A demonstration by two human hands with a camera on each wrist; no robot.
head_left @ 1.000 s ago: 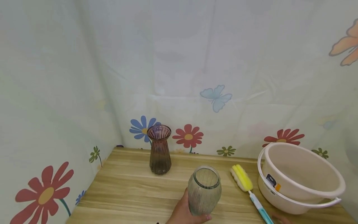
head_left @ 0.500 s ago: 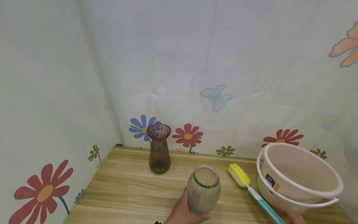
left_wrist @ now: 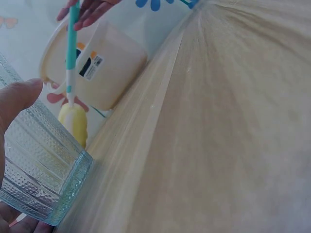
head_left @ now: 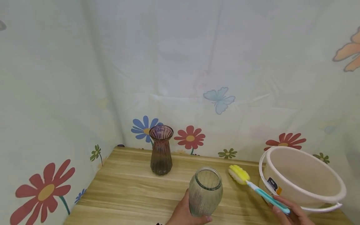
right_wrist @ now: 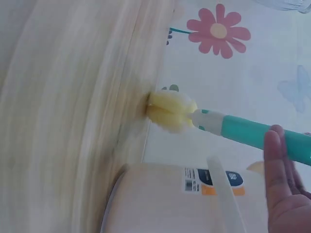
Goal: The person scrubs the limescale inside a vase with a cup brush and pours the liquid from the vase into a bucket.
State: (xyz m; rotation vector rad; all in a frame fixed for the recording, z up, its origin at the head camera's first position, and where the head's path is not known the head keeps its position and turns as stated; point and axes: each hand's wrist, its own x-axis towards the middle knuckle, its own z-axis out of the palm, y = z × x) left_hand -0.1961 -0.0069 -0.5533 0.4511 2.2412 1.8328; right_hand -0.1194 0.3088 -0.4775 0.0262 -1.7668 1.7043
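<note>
Where the pale wood-grain tabletop (head_left: 126,187) spreads: low handling should soften any slip.
Round cream plastic bucket (head_left: 295,195): 4 o'clock in the head view, close by the right hand (head_left: 293,212); best not knocked.
Purple ribbed glass vase with flared mouth (head_left: 161,159): 7 o'clock, upright, apart from both hands.
Clear rounded ribbed glass vase (head_left: 206,198): 5 o'clock, the left hand's (head_left: 184,212) grip wrapped round its lower body; a snug, even hold looks wise.
White-and-teal brush (head_left: 264,194) with yellow sponge head: head at the clear vase's 2 o'clock; right grip pinches the handle, ideally firm.
</note>
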